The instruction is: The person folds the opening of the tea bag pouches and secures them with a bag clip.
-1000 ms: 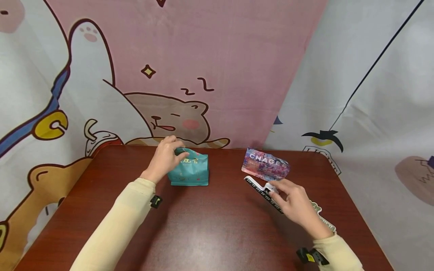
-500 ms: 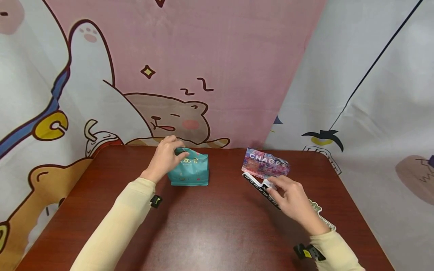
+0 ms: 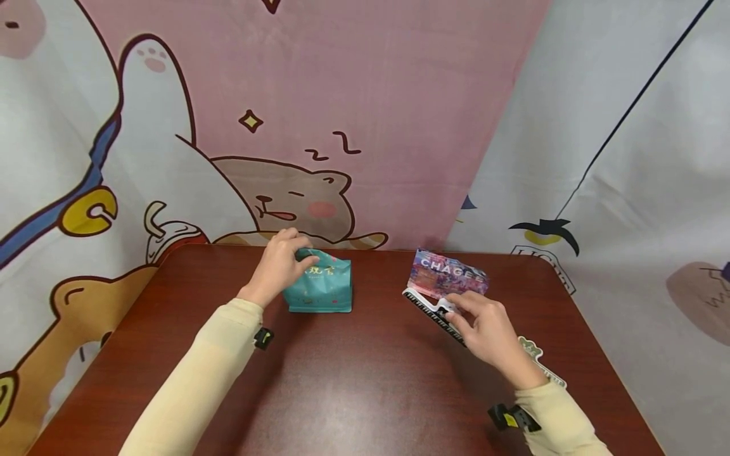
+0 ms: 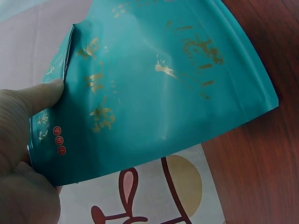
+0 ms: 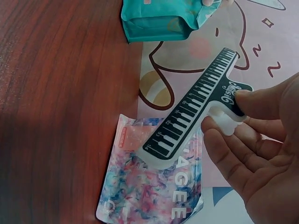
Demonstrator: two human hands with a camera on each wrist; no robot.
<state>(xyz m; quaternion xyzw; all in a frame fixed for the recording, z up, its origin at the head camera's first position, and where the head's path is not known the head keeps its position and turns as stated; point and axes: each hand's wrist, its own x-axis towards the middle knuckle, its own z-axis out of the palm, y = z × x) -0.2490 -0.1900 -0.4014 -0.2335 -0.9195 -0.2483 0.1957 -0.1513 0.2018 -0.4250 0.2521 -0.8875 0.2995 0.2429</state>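
Observation:
My left hand (image 3: 281,265) pinches the folded top of a teal tea bag (image 3: 322,288), which stands upright on the table at the back, left of centre. Gold lettering covers the bag (image 4: 140,93) in the left wrist view. With thumb and fingers my right hand (image 3: 485,332) pinches the handle of a black-and-white bag clip (image 3: 428,309) with piano keys printed on it. In the right wrist view the clip (image 5: 191,105) is held in front of a pink and blue CHAGEE pouch (image 5: 149,186). Whether its jaws are apart is hard to see.
The CHAGEE pouch (image 3: 445,272) lies at the back right of the brown table (image 3: 342,380). A green and white flat piece, perhaps another clip (image 3: 533,348), lies partly hidden behind my right wrist. A cartoon-printed cloth (image 3: 371,126) hangs behind the table's far edge.
My right hand has moved slightly left and away from me with the bag clip, whose far end now overlaps the pouch's lower edge. The left hand and tea bag stay put.

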